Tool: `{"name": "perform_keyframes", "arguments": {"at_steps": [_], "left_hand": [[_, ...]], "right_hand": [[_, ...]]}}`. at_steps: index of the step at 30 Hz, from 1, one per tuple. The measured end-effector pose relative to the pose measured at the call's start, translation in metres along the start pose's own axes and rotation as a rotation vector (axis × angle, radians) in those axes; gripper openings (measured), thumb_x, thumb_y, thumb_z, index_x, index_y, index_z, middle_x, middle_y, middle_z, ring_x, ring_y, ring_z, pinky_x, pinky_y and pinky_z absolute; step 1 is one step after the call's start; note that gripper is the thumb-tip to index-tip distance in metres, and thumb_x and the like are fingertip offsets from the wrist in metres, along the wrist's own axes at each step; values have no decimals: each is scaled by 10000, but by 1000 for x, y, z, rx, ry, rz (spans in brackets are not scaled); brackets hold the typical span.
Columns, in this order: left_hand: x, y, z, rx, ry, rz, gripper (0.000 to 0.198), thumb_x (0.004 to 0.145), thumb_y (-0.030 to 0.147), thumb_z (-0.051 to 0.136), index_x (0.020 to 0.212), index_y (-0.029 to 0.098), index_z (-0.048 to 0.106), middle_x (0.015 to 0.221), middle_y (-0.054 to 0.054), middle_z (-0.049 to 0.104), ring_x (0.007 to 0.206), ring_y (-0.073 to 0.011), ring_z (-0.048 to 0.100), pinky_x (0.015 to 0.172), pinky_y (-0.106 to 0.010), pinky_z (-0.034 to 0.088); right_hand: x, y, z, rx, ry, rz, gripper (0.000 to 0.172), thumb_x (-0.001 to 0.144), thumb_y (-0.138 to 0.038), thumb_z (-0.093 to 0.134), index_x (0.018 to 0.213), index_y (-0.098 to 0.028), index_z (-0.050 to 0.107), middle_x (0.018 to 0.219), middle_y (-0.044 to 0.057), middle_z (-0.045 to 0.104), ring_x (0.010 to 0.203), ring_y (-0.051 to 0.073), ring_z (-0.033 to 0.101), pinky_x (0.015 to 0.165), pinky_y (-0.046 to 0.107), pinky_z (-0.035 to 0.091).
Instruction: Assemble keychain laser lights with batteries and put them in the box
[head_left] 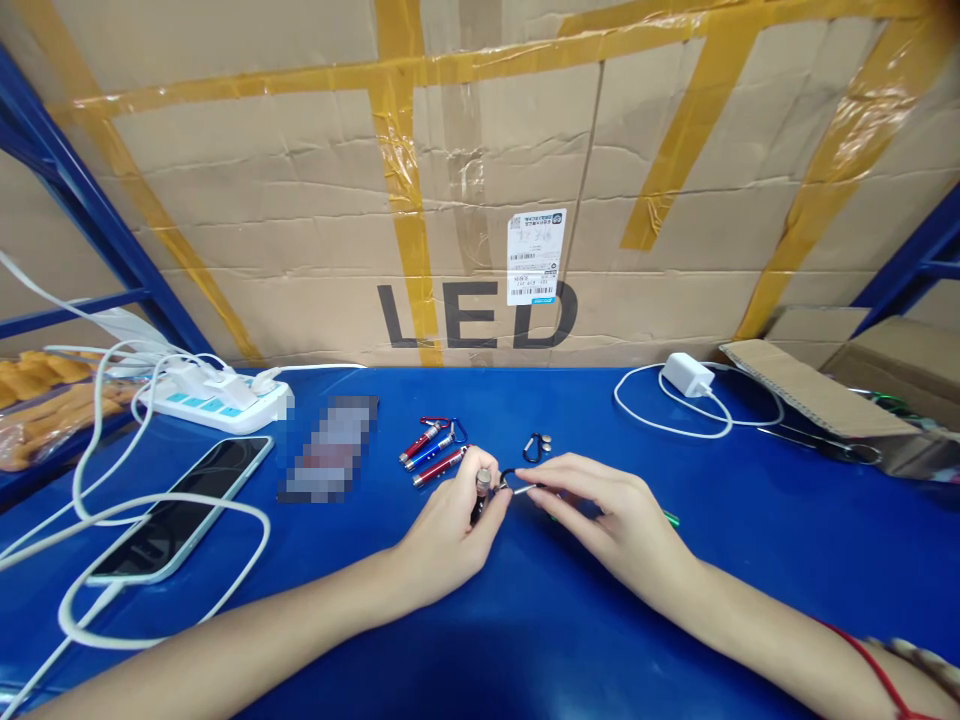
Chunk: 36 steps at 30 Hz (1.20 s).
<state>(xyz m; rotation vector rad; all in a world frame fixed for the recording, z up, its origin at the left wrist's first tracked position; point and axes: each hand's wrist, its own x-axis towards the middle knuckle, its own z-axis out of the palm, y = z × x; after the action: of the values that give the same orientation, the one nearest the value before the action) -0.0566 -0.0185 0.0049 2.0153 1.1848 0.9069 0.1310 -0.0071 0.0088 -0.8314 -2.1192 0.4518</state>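
Observation:
My left hand (454, 530) is closed around a small dark flashlight (483, 482) with a silvery end pointing up. Between my two hands is a black carabiner (508, 476), close to the flashlight's end. The fingertips of my right hand (619, 505) pinch the carabiner and a thin silvery piece (525, 489). Just left of my left hand lie a red flashlight (440, 467), a blue one (430, 452) and another red one (420, 441). Beyond my right hand rest a loose black carabiner (533, 447) and small round cells (546, 442). A green item (671, 518) shows partly behind my right hand.
A phone (187, 510) with white cables and a power strip (225, 402) occupy the left of the blue table (480, 660). A white charger (687, 375) and an open cardboard box (825, 400) stand at right. A large taped carton (300, 220) forms the back.

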Motion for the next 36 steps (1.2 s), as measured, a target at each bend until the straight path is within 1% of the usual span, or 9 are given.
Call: {"name": "perform_keyframes", "arguments": {"at_steps": [3, 9, 13, 16, 20, 25, 29, 33, 36], "left_hand": [[-1, 0, -1, 5, 0, 19, 150, 913, 196, 379, 802, 238, 289, 691, 53, 373, 565, -132, 355, 567, -258, 303], [-1, -2, 0, -85, -18, 46, 172, 929, 196, 348, 781, 239, 272, 696, 58, 346, 554, -124, 320, 563, -255, 295], [-2, -4, 0, -87, -51, 88, 168, 927, 197, 355, 785, 237, 275, 718, 48, 360, 571, -126, 325, 572, -257, 298], [-3, -5, 0, -57, -58, 113, 166, 922, 193, 366, 788, 236, 278, 717, 45, 363, 580, -129, 330, 570, -256, 295], [-4, -5, 0, -44, -54, 129, 171, 915, 182, 369, 783, 236, 276, 693, 53, 344, 559, -125, 309, 547, -250, 281], [-4, -5, 1, -70, -45, 165, 178, 908, 179, 381, 775, 235, 277, 677, 59, 332, 541, -119, 284, 525, -244, 266], [-6, -4, 1, -129, -58, 146, 171, 904, 182, 408, 776, 228, 304, 704, 45, 395, 573, -118, 346, 550, -244, 298], [-6, 3, 2, -326, -21, 82, 206, 878, 177, 468, 768, 226, 301, 700, 48, 474, 621, -112, 443, 599, -236, 346], [-3, 9, 3, -523, 6, -12, 271, 829, 142, 520, 744, 228, 278, 623, 99, 436, 513, -67, 408, 550, -200, 334]], "right_hand": [[-2, 2, 0, -61, -3, -65, 281, 927, -244, 470, 1172, -228, 606, 1026, 67, 651, 887, 171, 632, 767, 283, 532], [-5, 1, 1, -275, -161, -80, 346, 963, -276, 376, 1240, -172, 556, 950, 83, 654, 829, 193, 649, 710, 302, 544], [-4, -3, 1, -266, -239, -44, 320, 947, -266, 412, 1178, -119, 578, 804, 74, 636, 715, 182, 632, 635, 276, 527], [-3, -4, 2, -247, -272, -44, 272, 946, -252, 413, 1088, -117, 602, 787, 73, 625, 706, 176, 616, 633, 266, 512], [-4, -1, 3, -277, -233, -109, 275, 965, -263, 368, 1028, -127, 599, 778, 72, 619, 682, 165, 601, 623, 265, 496], [-4, -1, 4, -326, -119, -219, 340, 981, -263, 311, 987, -96, 607, 692, 57, 586, 597, 151, 558, 549, 258, 465], [-2, -3, 3, -318, -46, -249, 357, 984, -262, 305, 890, -112, 615, 656, 41, 556, 558, 136, 516, 522, 250, 441], [-1, -2, 3, -219, -18, -234, 298, 977, -266, 348, 891, -136, 602, 706, 43, 571, 605, 135, 529, 574, 250, 457], [-1, -3, 3, -165, 3, -245, 239, 968, -231, 379, 939, -136, 595, 750, 45, 584, 651, 135, 539, 620, 250, 467]]}}
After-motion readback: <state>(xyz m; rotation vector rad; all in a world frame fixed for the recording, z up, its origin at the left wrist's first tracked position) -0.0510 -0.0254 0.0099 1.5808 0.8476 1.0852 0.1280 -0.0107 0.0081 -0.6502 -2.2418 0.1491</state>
